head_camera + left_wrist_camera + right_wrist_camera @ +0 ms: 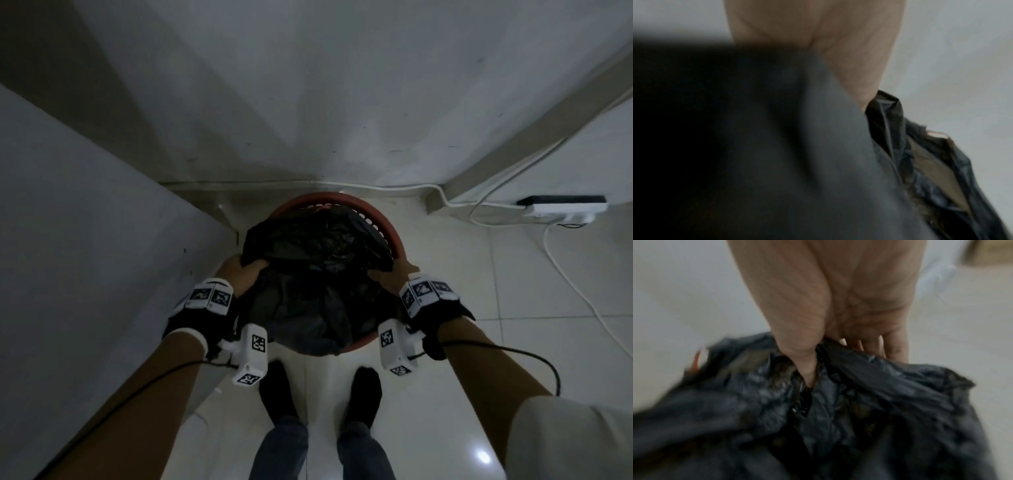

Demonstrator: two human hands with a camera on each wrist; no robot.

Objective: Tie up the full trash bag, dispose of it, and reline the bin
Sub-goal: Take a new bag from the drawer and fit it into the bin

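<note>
A black trash bag [318,267] sits in a round red bin [387,222] on the floor, in the corner just ahead of my feet. My left hand [245,274] grips the bag's edge at the bin's left side. My right hand [388,270] grips the edge at the right side. The bag's rim is pulled off the bin at the near and left sides. In the right wrist view my right hand [818,366] pinches crumpled black plastic [869,394], thumb over fingers. The left wrist view shows my left hand [838,56] against blurred dark bag plastic [797,146].
White walls close in the bin at the left and behind. A white power strip [565,207] with cables [561,267] lies on the tiled floor at the right. My two feet [322,394] stand right behind the bin.
</note>
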